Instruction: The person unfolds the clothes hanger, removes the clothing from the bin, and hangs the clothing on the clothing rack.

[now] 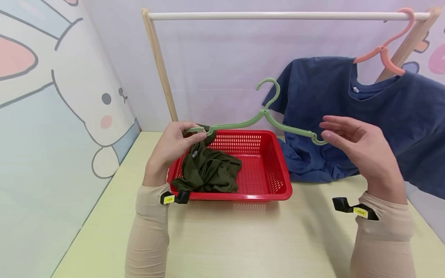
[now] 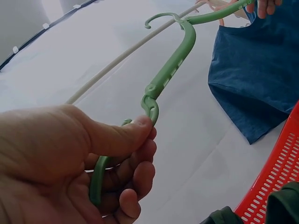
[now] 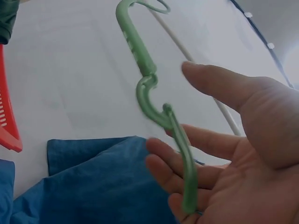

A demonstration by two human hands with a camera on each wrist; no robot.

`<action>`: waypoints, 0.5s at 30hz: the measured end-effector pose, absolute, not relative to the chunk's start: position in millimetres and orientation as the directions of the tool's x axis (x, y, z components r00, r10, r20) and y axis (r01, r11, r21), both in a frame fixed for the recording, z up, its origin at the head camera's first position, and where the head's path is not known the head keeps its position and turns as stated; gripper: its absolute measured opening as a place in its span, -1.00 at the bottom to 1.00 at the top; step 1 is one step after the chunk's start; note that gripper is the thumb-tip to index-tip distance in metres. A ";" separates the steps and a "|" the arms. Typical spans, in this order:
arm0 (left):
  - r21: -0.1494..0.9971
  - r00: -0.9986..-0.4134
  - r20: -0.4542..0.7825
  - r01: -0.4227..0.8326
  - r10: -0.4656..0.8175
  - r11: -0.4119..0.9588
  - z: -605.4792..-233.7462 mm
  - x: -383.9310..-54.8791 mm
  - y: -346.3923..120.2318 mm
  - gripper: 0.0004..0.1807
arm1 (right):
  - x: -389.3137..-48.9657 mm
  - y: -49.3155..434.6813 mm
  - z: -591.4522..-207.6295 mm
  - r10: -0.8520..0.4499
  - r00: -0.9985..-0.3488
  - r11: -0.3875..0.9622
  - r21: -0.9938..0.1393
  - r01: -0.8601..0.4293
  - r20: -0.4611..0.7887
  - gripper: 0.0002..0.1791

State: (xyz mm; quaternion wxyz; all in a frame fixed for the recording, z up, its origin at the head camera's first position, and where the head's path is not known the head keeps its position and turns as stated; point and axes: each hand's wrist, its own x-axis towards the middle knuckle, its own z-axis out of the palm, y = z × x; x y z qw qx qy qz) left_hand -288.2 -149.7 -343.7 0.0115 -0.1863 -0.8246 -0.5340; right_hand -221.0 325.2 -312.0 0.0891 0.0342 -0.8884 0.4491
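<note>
A green folding clothes hanger (image 1: 240, 125) is held up above the red basket, hook at the top. My left hand (image 1: 174, 142) pinches its left end between thumb and fingers; the left wrist view shows the thumb pressed on the hinged joint of the hanger (image 2: 174, 63). At the other end is my right hand (image 1: 365, 148), thumb spread away from the fingers. In the right wrist view, the end piece of the hanger (image 3: 186, 163) hangs in front of those loosely extended fingers, with the thumb clear of it.
The red basket (image 1: 250, 197) on the table (image 1: 222, 239) contains a crumpled dark olive garment (image 1: 219, 170). Behind stands a clothes rack with a white rail (image 1: 260, 16) and wooden legs. A navy T-shirt (image 1: 320, 92) hangs there at right on a pink hanger (image 1: 391, 63).
</note>
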 end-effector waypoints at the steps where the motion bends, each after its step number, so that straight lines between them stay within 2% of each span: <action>1: 0.876 -0.929 0.219 0.322 0.300 0.359 -343.6 -288.2 -148.7 -0.85 | -219.8 324.8 -311.7 0.037 -0.978 0.575 -0.805 -0.147 0.205 -0.40; 7: 0.843 -0.908 0.239 0.370 0.343 0.390 -344.5 -289.3 -140.2 -0.86 | -217.5 313.2 -309.3 0.064 -0.969 0.497 -0.850 -0.178 0.240 -0.44; 15: 0.811 -0.884 0.238 0.408 0.402 0.418 -349.4 -288.3 -122.8 -0.91 | -224.2 274.2 -317.7 -0.001 -0.967 0.525 -0.823 -0.218 0.255 -0.56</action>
